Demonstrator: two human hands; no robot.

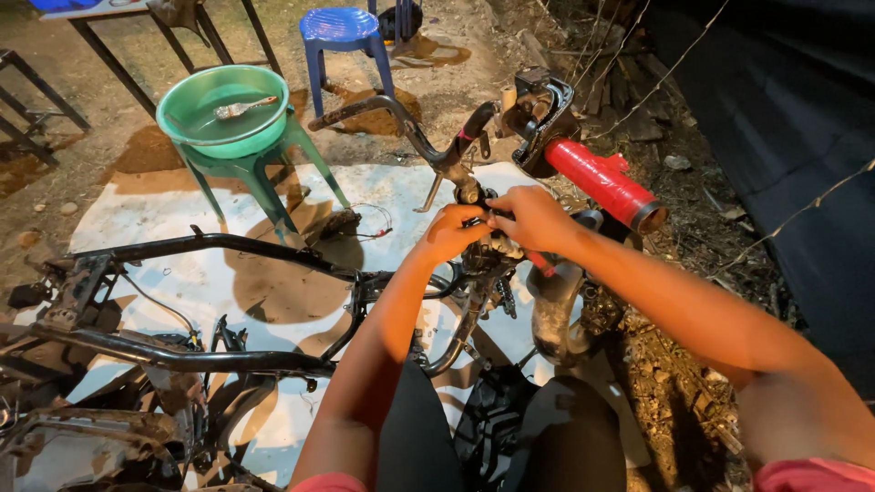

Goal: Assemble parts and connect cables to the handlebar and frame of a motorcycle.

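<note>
A stripped motorbike frame (210, 244) lies on a white sheet (173, 196) on the ground. Its black handlebar (374, 107) rises in the middle and ends in a red grip (597, 180) on the right. My left hand (451, 232) and my right hand (533, 219) meet at the handlebar clamp atop the steering stem (483, 251). Both are closed around the small parts there. A red-handled tool (540, 262) pokes out beneath my right hand. Whatever the fingers pinch is hidden.
A green basin (221, 114) holding a brush (244, 107) rests on a green stool to the far left. A blue plastic stool (342, 32) stands behind. Metal table legs are at top left, dirt and debris at right, a dark tarp (784, 137) beyond.
</note>
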